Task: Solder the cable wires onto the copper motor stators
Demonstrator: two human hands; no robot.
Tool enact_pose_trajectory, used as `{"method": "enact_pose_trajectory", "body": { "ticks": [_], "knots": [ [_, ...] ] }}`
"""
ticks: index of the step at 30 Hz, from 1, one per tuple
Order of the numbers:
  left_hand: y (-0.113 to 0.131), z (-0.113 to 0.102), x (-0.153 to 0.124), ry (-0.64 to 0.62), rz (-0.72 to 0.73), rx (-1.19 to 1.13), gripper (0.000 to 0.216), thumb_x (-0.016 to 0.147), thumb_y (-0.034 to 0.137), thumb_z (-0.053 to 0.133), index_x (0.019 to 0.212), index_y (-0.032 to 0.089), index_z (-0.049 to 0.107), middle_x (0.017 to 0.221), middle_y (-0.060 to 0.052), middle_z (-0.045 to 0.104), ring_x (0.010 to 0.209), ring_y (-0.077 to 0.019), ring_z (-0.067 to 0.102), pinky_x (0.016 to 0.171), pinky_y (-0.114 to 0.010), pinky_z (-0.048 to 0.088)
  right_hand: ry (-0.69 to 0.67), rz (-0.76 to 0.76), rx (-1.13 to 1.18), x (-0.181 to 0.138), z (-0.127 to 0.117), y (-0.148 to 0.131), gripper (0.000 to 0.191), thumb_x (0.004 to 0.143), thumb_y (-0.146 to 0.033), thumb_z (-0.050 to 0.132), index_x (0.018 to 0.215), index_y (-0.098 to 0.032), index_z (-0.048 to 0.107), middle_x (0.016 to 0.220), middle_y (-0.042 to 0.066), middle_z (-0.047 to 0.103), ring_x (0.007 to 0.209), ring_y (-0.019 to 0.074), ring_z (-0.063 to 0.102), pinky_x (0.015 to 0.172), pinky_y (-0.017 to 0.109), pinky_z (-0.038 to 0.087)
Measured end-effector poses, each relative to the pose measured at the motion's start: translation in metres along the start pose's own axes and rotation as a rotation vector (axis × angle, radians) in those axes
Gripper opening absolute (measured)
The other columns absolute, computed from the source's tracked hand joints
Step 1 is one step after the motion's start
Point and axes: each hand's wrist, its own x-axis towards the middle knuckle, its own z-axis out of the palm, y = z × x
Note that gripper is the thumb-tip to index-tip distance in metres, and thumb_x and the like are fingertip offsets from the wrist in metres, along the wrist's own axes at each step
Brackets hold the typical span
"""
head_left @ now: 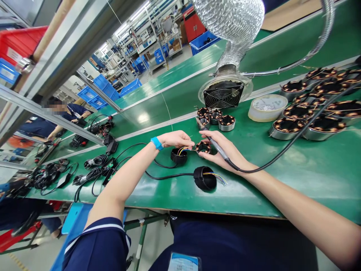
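My left hand (178, 139), with a blue wristband, is closed in a pinch on thin coloured wires (182, 150). These come out of a round black housing (179, 157) on the bench. My right hand (222, 148) holds a soldering iron (218, 148) like a pen, its tip pointing up and left. The thumb of that same hand touches a copper-wound stator (203, 148) lying between both hands. Closer to me lies a second black housing (205, 178), tipped on its side, with loose coloured wires (218, 176) sticking out.
Several stators (226, 122) stand below a fume extractor grille (223, 96); more stators (287, 128) crowd the right side beside a round tub (267, 107). Black cables (91, 175) lie coiled at left. The iron's cord (299, 131) crosses over my right forearm. Another person (69, 113) sits beyond the frame rail.
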Motion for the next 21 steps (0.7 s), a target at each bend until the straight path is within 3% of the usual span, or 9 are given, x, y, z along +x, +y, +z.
{"method": "enact_pose_trajectory", "body": {
  "ticks": [5, 8, 12, 16, 21],
  "knots": [
    [-0.006, 0.005, -0.013, 0.170, 0.009, -0.033, 0.059, 0.056, 0.061, 0.091, 0.059, 0.015, 0.054, 0.052, 0.006, 0.039, 0.049, -0.0053, 0.028, 0.049, -0.023, 0.015, 0.004, -0.003, -0.007, 0.000, 0.000, 0.002, 0.065, 0.086, -0.025, 0.076, 0.144, -0.031, 0.049, 0.130, 0.007, 0.058, 0.116, 0.0248, 0.063, 0.101, 0.042, 0.054],
    [-0.002, 0.011, -0.018, 0.205, 0.001, -0.050, 0.060, 0.067, 0.071, 0.080, 0.069, 0.014, 0.060, 0.054, 0.006, 0.039, 0.050, -0.0058, 0.026, 0.050, -0.024, 0.015, 0.015, -0.046, -0.012, 0.001, 0.000, 0.002, 0.067, 0.085, -0.021, 0.076, 0.145, -0.029, 0.048, 0.134, 0.008, 0.057, 0.120, 0.0251, 0.060, 0.104, 0.042, 0.052],
    [0.009, 0.021, -0.013, 0.185, -0.020, 0.054, 0.069, 0.080, 0.079, 0.061, 0.081, 0.010, 0.069, 0.063, 0.001, 0.049, 0.054, -0.0071, 0.029, 0.052, -0.024, 0.018, 0.009, -0.082, 0.026, 0.004, 0.000, 0.003, 0.068, 0.085, -0.019, 0.076, 0.146, -0.027, 0.047, 0.133, 0.009, 0.056, 0.118, 0.0229, 0.060, 0.103, 0.039, 0.051],
    [0.015, 0.026, -0.007, 0.178, -0.070, 0.085, 0.062, 0.070, 0.074, 0.074, 0.071, 0.013, 0.063, 0.061, 0.002, 0.047, 0.054, -0.0078, 0.028, 0.051, -0.025, 0.017, 0.006, -0.083, 0.030, 0.006, -0.001, 0.005, 0.070, 0.084, -0.020, 0.078, 0.146, -0.026, 0.047, 0.129, 0.008, 0.056, 0.111, 0.0202, 0.061, 0.100, 0.036, 0.051],
    [0.007, 0.017, -0.011, 0.095, -0.121, -0.029, 0.059, 0.066, 0.069, 0.081, 0.075, 0.015, 0.059, 0.060, 0.006, 0.038, 0.055, -0.0075, 0.021, 0.052, -0.025, 0.013, -0.011, -0.086, 0.031, 0.006, -0.003, 0.005, 0.072, 0.084, -0.023, 0.079, 0.147, -0.026, 0.046, 0.126, 0.008, 0.056, 0.108, 0.0197, 0.060, 0.099, 0.034, 0.050]
  ]
}}
